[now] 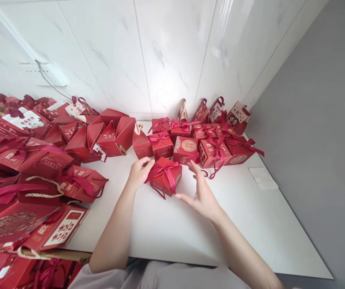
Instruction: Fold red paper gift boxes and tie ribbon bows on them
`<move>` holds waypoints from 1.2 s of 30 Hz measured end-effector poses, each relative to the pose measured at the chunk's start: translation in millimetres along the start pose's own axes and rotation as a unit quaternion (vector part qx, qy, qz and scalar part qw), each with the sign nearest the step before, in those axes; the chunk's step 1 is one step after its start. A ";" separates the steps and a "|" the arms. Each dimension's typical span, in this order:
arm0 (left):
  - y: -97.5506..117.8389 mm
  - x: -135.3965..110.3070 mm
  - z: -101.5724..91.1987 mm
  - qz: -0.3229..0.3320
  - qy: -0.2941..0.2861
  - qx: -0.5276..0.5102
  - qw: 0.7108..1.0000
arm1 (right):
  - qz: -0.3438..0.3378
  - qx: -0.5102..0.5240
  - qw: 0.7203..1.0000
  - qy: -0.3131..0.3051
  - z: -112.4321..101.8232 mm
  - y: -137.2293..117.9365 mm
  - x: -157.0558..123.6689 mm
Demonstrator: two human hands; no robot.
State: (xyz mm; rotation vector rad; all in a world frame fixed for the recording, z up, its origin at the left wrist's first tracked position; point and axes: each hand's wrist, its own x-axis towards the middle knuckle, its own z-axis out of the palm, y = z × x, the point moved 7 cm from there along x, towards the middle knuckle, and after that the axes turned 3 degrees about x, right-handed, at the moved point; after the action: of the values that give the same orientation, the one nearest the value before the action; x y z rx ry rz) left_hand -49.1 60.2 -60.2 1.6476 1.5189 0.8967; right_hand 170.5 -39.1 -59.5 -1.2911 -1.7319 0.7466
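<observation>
A small red gift box (pixel 172 185) with a magenta ribbon (pixel 166 170) tied in a bow sits on the white table in front of me. At the box's left side, my left hand (pixel 139 171) is closed, thumb and fingers pinching the ribbon's left end. My right hand (pixel 201 194) stands open just right of the box, fingers spread and apart from it, holding nothing. Behind the box stand several more red boxes, among them one with a round gold emblem (pixel 188 145) and one tied with a ribbon bow (pixel 215 152).
Red boxes and bags (pixel 30 156) are heaped on the left, with open-topped boxes (pixel 84 138) beside them. Small handled bags (pixel 217 109) lean by the tiled wall (pixel 172 52). A white paper (pixel 263 178) lies on the table (pixel 250 224) near the grey wall (pixel 319 132).
</observation>
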 end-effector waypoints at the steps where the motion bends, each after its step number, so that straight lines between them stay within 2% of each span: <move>1: -5.0 2.6 -1.9 -0.002 0.007 0.026 1.000 | -0.010 -0.010 1.000 0.003 2.2 -0.2 -0.1; 6: -26.8 14.4 -3.1 -0.004 0.031 0.090 0.995 | -0.060 -0.057 0.996 0.027 15.0 -5.5 -2.5; 10: -39.2 17.8 1.0 -0.006 0.066 0.117 0.991 | -0.088 -0.074 0.990 0.081 18.3 -18.1 -8.7; 15: -43.1 11.0 2.9 0.004 0.101 0.123 0.987 | -0.191 -0.074 0.971 0.123 25.6 -43.3 -28.8; 17: -42.5 7.1 3.8 0.013 0.108 0.115 0.987 | -0.262 -0.052 0.959 0.091 39.8 -55.4 -41.4; 20: -43.7 0.7 3.4 0.015 0.138 0.098 0.985 | -0.332 -0.013 0.942 -0.053 80.0 -67.8 -57.4; 22: -46.5 -4.4 0.5 0.007 0.177 0.087 0.980 | -0.321 0.006 0.937 -0.141 107.9 -67.8 -59.7; 24: -50.2 -9.3 -3.4 -0.004 0.212 0.074 0.974 | -0.290 0.020 0.941 -0.170 128.1 -64.0 -52.9; 28: -56.7 -14.0 -10.3 -0.025 0.231 0.033 0.972 | -0.266 0.010 0.955 -0.132 154.0 -61.2 -28.2; 31: -57.8 -15.3 -13.7 -0.030 0.220 -0.003 0.975 | -0.231 -0.016 0.971 -0.066 164.9 -63.5 -10.5; 36: -57.0 -20.0 -16.3 -0.016 0.217 -0.035 0.975 | -0.205 -0.044 0.978 -0.019 168.5 -65.7 1.7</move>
State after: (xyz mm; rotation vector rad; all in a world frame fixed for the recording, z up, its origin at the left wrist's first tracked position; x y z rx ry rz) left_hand -93.2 44.1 -101.5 1.4296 1.7693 1.3416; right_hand -8.0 -54.0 -84.8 -0.9327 -1.9954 0.4607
